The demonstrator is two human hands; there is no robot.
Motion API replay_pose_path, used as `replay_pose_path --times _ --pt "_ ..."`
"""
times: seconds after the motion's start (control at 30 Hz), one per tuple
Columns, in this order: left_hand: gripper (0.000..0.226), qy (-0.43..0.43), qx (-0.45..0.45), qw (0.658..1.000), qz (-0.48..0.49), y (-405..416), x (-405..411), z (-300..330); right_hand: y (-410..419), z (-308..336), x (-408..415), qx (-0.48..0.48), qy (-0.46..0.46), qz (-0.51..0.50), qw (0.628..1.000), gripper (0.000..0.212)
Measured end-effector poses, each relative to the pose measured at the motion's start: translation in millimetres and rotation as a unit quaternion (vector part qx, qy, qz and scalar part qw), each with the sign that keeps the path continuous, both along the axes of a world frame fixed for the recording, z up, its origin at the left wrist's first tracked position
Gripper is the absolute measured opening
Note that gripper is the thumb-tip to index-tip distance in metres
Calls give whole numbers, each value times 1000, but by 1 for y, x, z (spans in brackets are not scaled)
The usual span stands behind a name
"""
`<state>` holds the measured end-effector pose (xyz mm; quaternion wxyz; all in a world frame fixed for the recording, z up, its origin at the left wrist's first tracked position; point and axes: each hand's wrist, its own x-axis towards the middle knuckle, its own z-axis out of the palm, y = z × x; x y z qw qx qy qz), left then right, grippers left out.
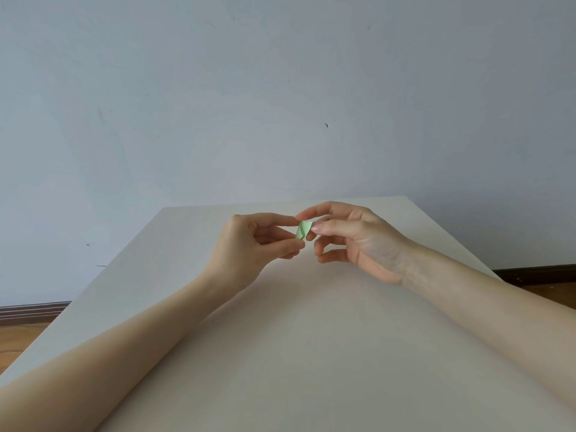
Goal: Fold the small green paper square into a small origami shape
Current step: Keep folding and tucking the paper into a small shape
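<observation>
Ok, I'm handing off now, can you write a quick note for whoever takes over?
Left hand: pinching the lower left of the green paper.
Right hand: pinching its upper right with thumb and forefinger.
Paper is held in the air above the table, not resting on it.
Done: several folds, the paper is already a small creased piece.
Left: remaining folds; final shape not yet clear.
</observation>
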<state>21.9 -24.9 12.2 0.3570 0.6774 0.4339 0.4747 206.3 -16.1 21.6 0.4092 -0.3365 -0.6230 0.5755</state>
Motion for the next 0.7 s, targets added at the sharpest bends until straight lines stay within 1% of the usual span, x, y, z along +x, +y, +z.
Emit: replay_pose_path --times 0.23,0.37,0.53,0.7 --pt "23 12 -13 999 -28 0 0 1 0 0 0 -6 -8 0 1000 6" --pt "24 19 -15 999 -31 -1 0 1 1 -1 1 -17 -11 0 1000 9" --pt "24 47 13 999 -10 -2 0 0 1 -1 0 -42 15 8 999 7" --pt "25 65 46 997 12 -4 1 -1 2 -2 -1 -52 33 -16 998 6"
